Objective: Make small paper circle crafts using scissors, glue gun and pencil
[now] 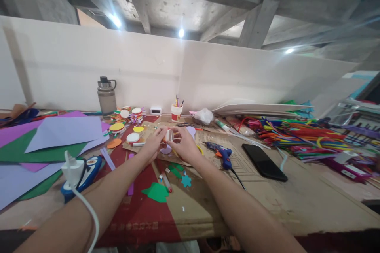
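Note:
My left hand (154, 142) and my right hand (186, 143) meet above the middle of the cardboard (202, 211), fingers curled around a small white-and-orange round piece (169, 136). My fingers cover part of it, so its full shape is hidden. Beneath the hands shows a lilac paper disc (166, 150), and another lilac disc (190, 131) lies behind the right hand. To the left are a white-topped round piece (133, 138), a white marker (137, 144), a yellow disc (138, 129) and an orange disc (114, 143). Green paper scraps (157, 192) and a blue flower cutout (186, 180) lie nearer me.
A blue glue gun (222, 153) and black phone (264, 162) lie right of my hands. Pipe cleaners (293, 132) heap at far right. A bottle (107, 97), a pen cup (177, 112) and a small clock (155, 111) stand behind. Paper sheets (63, 132) and a power strip (86, 174) occupy the left.

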The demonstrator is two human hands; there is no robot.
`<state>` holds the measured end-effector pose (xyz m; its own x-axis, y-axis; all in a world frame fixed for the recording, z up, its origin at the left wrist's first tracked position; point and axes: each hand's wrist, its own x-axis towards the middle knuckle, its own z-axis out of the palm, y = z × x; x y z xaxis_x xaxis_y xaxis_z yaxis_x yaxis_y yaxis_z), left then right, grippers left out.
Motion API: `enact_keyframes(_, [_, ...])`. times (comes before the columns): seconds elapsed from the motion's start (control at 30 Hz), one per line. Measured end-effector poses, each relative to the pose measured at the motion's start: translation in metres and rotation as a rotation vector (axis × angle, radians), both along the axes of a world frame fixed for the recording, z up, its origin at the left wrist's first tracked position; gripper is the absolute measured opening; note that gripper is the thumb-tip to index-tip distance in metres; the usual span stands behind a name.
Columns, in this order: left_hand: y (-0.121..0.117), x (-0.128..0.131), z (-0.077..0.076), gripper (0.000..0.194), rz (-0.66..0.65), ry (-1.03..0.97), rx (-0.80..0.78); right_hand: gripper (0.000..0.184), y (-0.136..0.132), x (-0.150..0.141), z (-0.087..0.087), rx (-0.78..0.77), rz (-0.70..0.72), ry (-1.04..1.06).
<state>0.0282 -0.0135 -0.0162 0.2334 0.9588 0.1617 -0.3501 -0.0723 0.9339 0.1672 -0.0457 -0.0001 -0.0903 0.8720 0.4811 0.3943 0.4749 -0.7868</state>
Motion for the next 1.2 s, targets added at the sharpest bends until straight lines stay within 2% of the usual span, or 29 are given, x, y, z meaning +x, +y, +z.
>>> enact_keyframes(0.13, [-0.003,0.002,0.005,0.036,-0.005,-0.039,-0.042,0.038,-0.004,-0.003,0.002,0.034,-0.027,0.022])
enact_keyframes(0.27, [-0.005,0.003,0.009,0.037,0.049,-0.075,-0.166,0.036,-0.004,-0.003,0.005,-0.001,-0.031,0.11])
enact_keyframes(0.37, [-0.005,0.001,0.01,0.039,0.05,-0.053,-0.235,0.033,0.0,0.001,0.006,-0.134,0.021,0.309])
enact_keyframes(0.47, [0.0,-0.005,0.009,0.038,0.061,0.12,-0.252,0.026,0.007,0.005,0.003,-0.302,0.164,0.63])
enact_keyframes(0.53, [0.004,-0.009,0.007,0.033,0.088,0.323,-0.173,0.023,0.011,0.006,0.0,-0.41,0.238,0.793])
enact_keyframes(0.63, [0.011,-0.015,0.001,0.028,0.154,0.647,0.051,0.02,0.013,0.005,-0.003,-0.526,0.252,0.893])
enact_keyframes(0.77, [0.021,-0.02,-0.007,0.029,0.265,0.896,0.257,0.014,0.012,0.003,0.0,-0.583,0.229,0.955])
enact_keyframes(0.9, [0.028,-0.024,-0.013,0.031,0.316,1.017,0.432,0.013,0.01,0.003,0.005,-0.637,0.249,1.039])
enact_keyframes(1.07, [0.026,-0.027,-0.013,0.032,0.256,1.089,0.423,0.018,0.01,0.003,0.006,-0.694,0.297,1.038])
enact_keyframes(1.13, [0.022,-0.026,-0.011,0.029,0.266,1.078,0.453,0.021,0.01,0.004,0.005,-0.715,0.297,1.0])
enact_keyframes(1.2, [0.018,-0.023,-0.007,0.022,0.308,0.981,0.504,0.024,0.009,0.004,0.006,-0.727,0.288,0.955])
